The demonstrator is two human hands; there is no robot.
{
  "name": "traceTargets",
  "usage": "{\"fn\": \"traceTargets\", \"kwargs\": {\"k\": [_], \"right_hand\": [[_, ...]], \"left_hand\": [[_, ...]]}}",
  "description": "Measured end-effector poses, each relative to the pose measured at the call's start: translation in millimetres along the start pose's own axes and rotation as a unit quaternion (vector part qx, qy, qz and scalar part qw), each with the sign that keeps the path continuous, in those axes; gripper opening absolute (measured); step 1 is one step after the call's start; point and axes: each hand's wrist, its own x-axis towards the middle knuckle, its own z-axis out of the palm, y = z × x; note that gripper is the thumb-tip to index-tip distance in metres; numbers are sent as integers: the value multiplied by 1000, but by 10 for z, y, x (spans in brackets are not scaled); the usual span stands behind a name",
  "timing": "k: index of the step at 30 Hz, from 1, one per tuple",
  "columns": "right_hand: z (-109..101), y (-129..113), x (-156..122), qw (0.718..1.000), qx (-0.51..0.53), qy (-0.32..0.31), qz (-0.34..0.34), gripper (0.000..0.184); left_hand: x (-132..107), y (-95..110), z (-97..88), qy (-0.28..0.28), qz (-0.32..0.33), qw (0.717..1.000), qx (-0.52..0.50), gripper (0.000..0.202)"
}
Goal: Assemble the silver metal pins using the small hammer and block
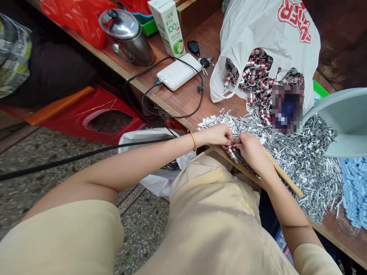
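Observation:
My left hand (220, 134) and my right hand (252, 149) meet at the table's front edge, fingertips pinched close together. Between and just below them is a small red-and-silver metal fitting (231, 152), which both hands appear to grip. The fingers hide its upper end, and any smaller piece in the right fingertips is too small to make out. Loose silver metal pieces (243, 124) lie just behind the hands. By the right wrist rests a wooden stick (282, 173).
A white plastic bag (266, 26) spills similar red-and-silver fittings. A grey-green tub (341, 114) lies tipped beside light blue plastic pieces (355, 191). A power bank (179, 71) with a looping cable, keys (204, 62), a carton (168, 28) and a metal pot (129, 42) stand further left.

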Motion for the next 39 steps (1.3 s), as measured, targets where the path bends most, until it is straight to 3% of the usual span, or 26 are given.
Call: {"fn": "traceTargets", "kwargs": {"k": [8,13,16,18,21,25,30,34,39], "right_hand": [[73,41,-78,995,83,48,7,15],[81,45,-89,993,97,62,-13,6],[-93,134,-371,991,53,121,-28,16],[-235,287,-701,982,-56,178,10,24],[-354,600,-1185,968,-209,117,72,25],[-343,826,-1438,968,-236,61,58,25],[-455,534,-1422,979,-160,65,108,34],[-539,243,-1410,996,-78,25,23,43],[-471,134,-1360,987,-149,40,-30,51]], "left_hand": [[-9,-13,63,37,-12,999,-10,14],[-59,68,80,66,-7,996,61,17],[-106,115,101,91,3,992,88,18],[-131,125,117,101,10,991,89,17],[-148,116,135,109,19,990,92,16],[-149,118,142,113,24,989,93,17],[-170,162,141,115,15,989,96,18],[-183,178,142,122,18,986,114,17],[-181,166,140,115,19,987,110,18]]}}
